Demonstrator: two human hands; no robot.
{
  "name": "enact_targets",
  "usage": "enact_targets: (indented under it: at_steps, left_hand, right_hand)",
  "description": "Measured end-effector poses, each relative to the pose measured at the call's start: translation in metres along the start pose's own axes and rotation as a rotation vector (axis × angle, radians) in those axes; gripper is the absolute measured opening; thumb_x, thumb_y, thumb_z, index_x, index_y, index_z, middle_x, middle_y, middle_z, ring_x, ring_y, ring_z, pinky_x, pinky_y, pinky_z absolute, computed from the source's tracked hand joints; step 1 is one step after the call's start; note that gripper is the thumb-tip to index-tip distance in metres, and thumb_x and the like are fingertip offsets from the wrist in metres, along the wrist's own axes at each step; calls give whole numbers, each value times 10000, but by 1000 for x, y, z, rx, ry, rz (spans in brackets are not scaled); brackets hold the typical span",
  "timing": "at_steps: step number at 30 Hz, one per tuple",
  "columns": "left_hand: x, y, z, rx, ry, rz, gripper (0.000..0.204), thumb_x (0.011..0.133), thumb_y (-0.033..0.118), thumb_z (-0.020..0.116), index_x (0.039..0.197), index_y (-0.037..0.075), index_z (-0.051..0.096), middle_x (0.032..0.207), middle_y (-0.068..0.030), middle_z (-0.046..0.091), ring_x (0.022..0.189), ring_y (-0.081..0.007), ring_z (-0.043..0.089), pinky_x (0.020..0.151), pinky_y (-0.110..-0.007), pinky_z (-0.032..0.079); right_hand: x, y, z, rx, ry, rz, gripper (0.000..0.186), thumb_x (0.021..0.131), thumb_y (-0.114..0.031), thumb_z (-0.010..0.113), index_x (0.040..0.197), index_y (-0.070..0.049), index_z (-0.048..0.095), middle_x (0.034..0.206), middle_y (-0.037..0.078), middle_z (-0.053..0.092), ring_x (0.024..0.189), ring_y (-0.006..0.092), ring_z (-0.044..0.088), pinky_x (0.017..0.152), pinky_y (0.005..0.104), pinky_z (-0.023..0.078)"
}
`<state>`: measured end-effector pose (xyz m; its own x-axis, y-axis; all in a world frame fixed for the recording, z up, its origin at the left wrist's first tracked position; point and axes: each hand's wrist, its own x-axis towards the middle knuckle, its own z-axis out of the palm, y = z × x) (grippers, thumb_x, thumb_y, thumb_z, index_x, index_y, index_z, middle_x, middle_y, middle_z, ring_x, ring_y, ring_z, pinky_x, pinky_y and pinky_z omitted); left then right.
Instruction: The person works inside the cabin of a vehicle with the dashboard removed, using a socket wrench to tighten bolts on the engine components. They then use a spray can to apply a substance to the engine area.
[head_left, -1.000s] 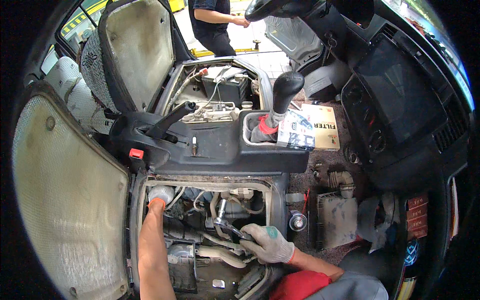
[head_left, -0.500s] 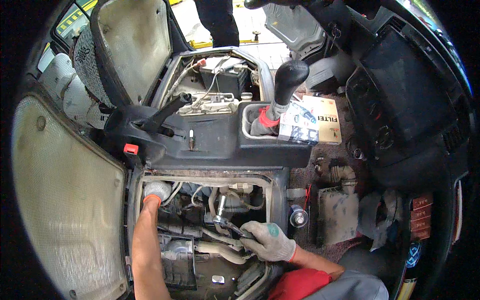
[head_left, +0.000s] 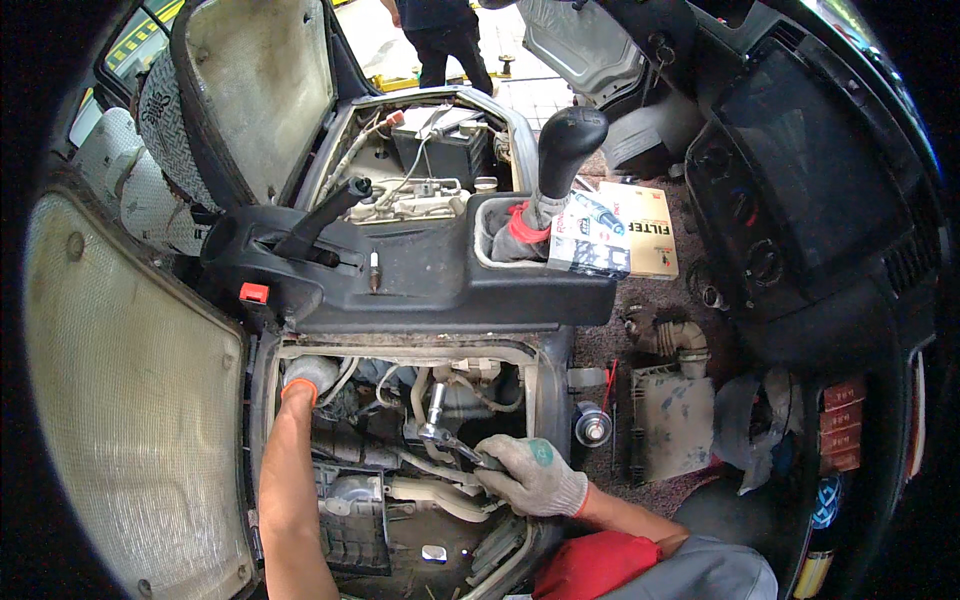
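My left hand [head_left: 312, 372], in a grey glove with an orange cuff, reaches into the upper left of the open engine compartment [head_left: 257, 420] beside pale hoses; its fingers are hidden. My right hand [head_left: 530, 475], in a grey knit glove, is closed on the handle of a ratchet [head_left: 461, 450] over the engine. A chrome socket extension [head_left: 436, 403] rises from the ratchet's head among hoses and dark parts. A spark plug [head_left: 374, 270] lies on the black centre console [head_left: 420, 300] above the opening.
Raised padded covers [head_left: 130, 400] stand left. A battery [head_left: 440, 150] sits in the far compartment. Boxes [head_left: 645, 240] lie by the gear lever [head_left: 570, 140]. A spray can [head_left: 592, 428], air-filter housing [head_left: 672, 420] and dashboard [head_left: 800, 170] are right. Another person [head_left: 440, 45] stands outside the far door.
The whole view has shifted slightly upward. The other person outside has moved, their hand now lower at the left. My hands hold nearly the same places, with the ratchet at a similar angle.
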<state>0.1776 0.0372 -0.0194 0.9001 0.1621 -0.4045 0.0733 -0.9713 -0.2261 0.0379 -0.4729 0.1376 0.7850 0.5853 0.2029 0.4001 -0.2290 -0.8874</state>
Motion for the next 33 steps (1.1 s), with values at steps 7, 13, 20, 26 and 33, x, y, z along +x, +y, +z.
enact_targets:
  at_steps: [7,13,20,26,33]
  left_hand:
    - [-15,16,-14,172,-81,14,394,987,321,531,1165,136,829,1250,-156,784,1100,-384,763,934,-544,596]
    - [-13,5,-15,115,-89,33,430,1012,332,498,1262,149,796,1359,-158,737,1221,-383,718,1031,-516,566]
    - [-16,-6,-7,1,21,19,503,1026,413,469,1358,171,759,1499,-119,663,1376,-351,626,1158,-475,488]
    - [-13,17,-10,37,-10,27,511,1063,420,418,1347,173,765,1428,-143,703,1318,-382,661,1120,-485,513]
    - [-16,22,-28,-170,47,15,528,1007,419,472,1355,137,752,1422,-172,697,1341,-371,651,1140,-468,496]
  right_hand:
    - [0,4,1,33,-8,13,307,947,-136,762,1202,-2,656,999,195,701,888,398,711,757,460,563]
    - [3,3,-1,34,-21,-3,282,941,-115,757,1177,-1,654,958,186,683,859,392,699,727,453,550]
    - [5,3,0,46,-41,0,249,971,-155,726,1156,-8,651,967,204,686,863,415,705,717,471,556]
    - [4,10,5,31,13,-11,302,886,-91,791,1135,-12,639,872,179,657,743,409,674,647,475,515]
    - [3,5,5,9,18,4,291,896,-61,783,1153,-14,655,916,185,685,784,402,693,673,466,531]
